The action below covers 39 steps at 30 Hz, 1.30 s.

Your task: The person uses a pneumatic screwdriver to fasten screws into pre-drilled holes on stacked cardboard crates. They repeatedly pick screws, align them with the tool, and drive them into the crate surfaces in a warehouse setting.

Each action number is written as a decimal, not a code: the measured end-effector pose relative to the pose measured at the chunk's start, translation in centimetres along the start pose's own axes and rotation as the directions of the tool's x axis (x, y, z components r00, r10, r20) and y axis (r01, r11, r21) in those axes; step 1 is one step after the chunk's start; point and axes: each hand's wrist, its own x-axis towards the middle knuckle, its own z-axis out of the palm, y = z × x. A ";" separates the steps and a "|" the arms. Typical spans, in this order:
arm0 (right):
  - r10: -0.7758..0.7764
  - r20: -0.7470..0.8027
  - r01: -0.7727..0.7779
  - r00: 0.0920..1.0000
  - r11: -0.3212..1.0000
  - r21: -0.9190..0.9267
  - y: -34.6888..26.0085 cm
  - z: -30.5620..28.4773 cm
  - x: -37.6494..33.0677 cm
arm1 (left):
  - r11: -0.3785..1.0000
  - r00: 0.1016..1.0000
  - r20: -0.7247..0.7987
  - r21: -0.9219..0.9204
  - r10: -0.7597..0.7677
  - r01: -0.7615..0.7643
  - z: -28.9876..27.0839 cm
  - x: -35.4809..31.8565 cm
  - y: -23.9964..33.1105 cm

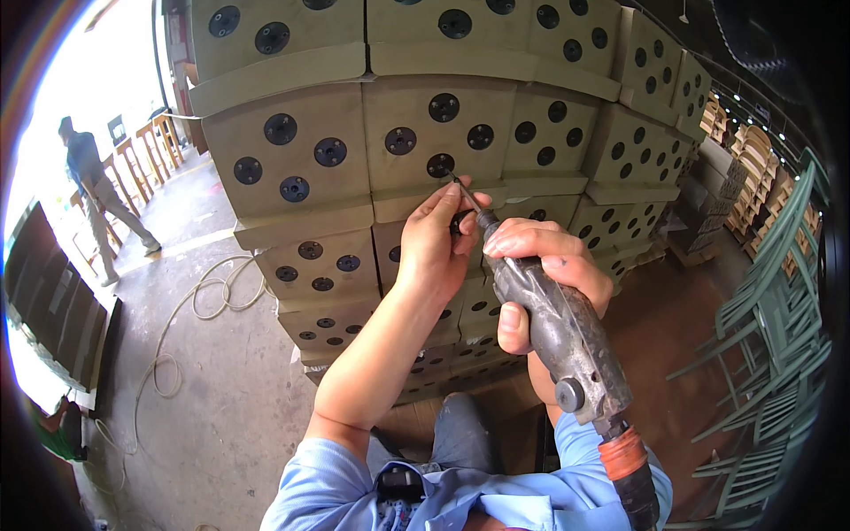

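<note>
My right hand [553, 261] is wrapped round a worn, dark grey power screwdriver [567, 319], with an orange band near its rear end. Its thin bit points up and away, at a black round disc [440, 165] on a tan box-like panel [412, 190]. Beside the bit's tip, my left hand [436, 237] has its thumb and fingertips pinched together; what they hold is too small to make out. A dark round piece shows by its lower fingers, partly hidden, and I cannot tell whether it is held.
Stacked tan panels with several black discs [281, 129] fill the space ahead. A pale hose [164, 354] coils over the floor at left, where a person [88, 177] walks. Green metal frames [761, 327] stand at right; wooden chair parts [753, 159] are behind them.
</note>
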 end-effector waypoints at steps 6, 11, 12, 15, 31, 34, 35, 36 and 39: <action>-0.016 0.026 0.017 1.000 1.000 -0.019 0.0 0.0 0.1 | 1.000 1.000 0.011 0.025 0.006 -0.007 -0.5 0.2 -0.1; -0.036 0.009 0.036 0.999 0.999 -0.023 0.2 0.3 0.1 | 1.000 1.000 0.025 0.012 0.016 -0.016 -0.7 0.3 -0.1; -0.038 0.010 0.038 0.999 0.999 -0.022 0.2 0.3 0.1 | 1.000 1.000 0.022 0.015 0.018 -0.018 -0.6 0.2 0.0; -0.037 0.018 0.037 0.999 0.999 0.000 0.4 0.3 0.1 | 0.999 1.000 0.009 0.022 0.023 -0.023 -0.4 0.0 0.2; -0.075 -0.062 0.076 0.995 0.997 0.025 2.0 1.1 0.4 | 0.994 0.970 -0.215 -0.030 -0.109 0.105 -4.7 -4.6 -1.1; -0.061 -0.071 0.063 0.996 0.998 0.021 2.3 1.2 0.1 | 0.997 0.970 -0.229 -0.013 -0.077 0.076 -5.3 -5.0 -1.0; -0.059 -0.072 0.062 0.996 0.998 0.030 2.5 1.1 0.1 | 0.997 0.972 -0.223 -0.024 -0.071 0.067 -5.6 -5.2 -1.1; -0.056 -0.067 0.059 0.996 0.998 0.036 2.7 1.1 0.1 | 0.998 0.974 -0.217 -0.034 -0.064 0.058 -5.8 -5.2 -1.2; -0.043 -0.051 0.046 0.998 0.998 0.047 2.9 1.0 0.1 | 0.999 0.977 -0.208 -0.038 -0.042 0.035 -6.4 -5.6 -1.5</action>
